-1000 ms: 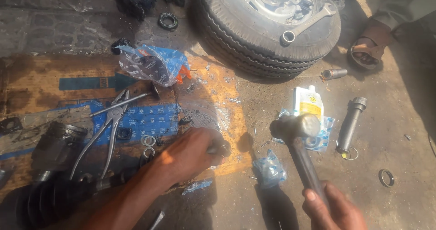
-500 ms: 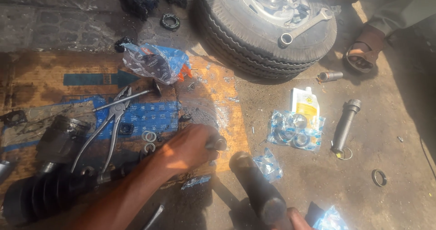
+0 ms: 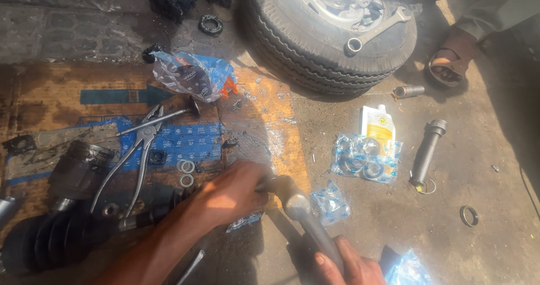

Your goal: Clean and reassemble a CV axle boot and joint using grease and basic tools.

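The hammer (image 3: 301, 215) lies low over the cardboard (image 3: 56, 102), its head touching the left hand (image 3: 233, 192); the right hand (image 3: 346, 265) has its fingers wrapped around the handle; the left hand's fingers curl over a small part, hidden beneath them; left of the hammer lie washers (image 3: 186, 172), pliers (image 3: 138, 150) and a black boot (image 3: 50, 240); right of it, bearing packets (image 3: 365, 158); beyond it, a tyre (image 3: 320, 37).

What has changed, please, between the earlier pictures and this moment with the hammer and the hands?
The hammer in the right hand has swung down and leftward from beside the yellow packet to meet the left hand on the cardboard. The left hand stayed in place; the pliers, tyre and wrench have not moved.
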